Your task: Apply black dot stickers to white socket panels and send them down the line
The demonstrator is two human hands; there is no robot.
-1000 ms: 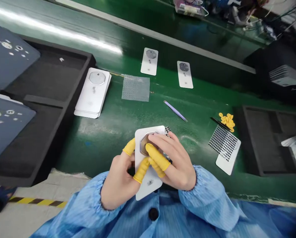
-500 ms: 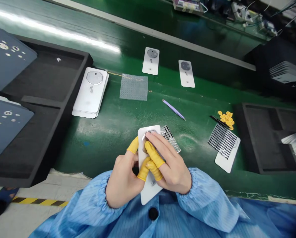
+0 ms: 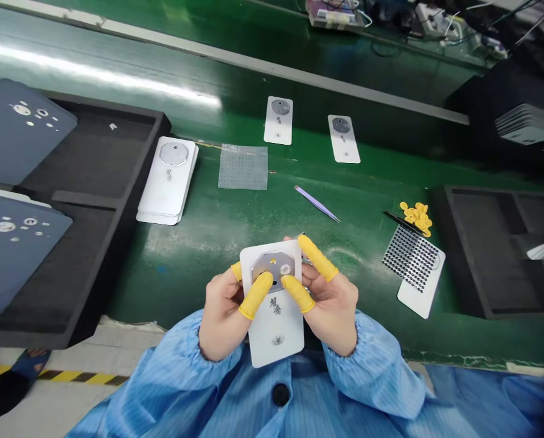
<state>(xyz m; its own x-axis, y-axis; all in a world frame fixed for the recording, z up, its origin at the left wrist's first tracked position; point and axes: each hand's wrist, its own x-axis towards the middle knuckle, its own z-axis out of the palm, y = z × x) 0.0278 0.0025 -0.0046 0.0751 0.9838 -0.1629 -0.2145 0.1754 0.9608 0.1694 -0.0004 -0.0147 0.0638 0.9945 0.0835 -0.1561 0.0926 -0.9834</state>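
Right forefinger [image 3: 317, 258] is off the disc [image 3: 278, 263] now, at panel [image 3: 275, 325] edge. My left hand [image 3: 224, 313], right hand [image 3: 333, 307] grip panel, fingers curled, thumbs [image 3: 255, 296] on disc. Likely pressing; next needs even force.

Behind the held white panel [image 3: 290, 328], most of the left hand's [image 3: 226, 316] fingers are hidden. The panel's print [image 3: 275, 305] is too small to read. Left of the panel, blue-grey sheets [image 3: 16, 143] run out of view; right of it, a black tray [image 3: 486, 267] does too.
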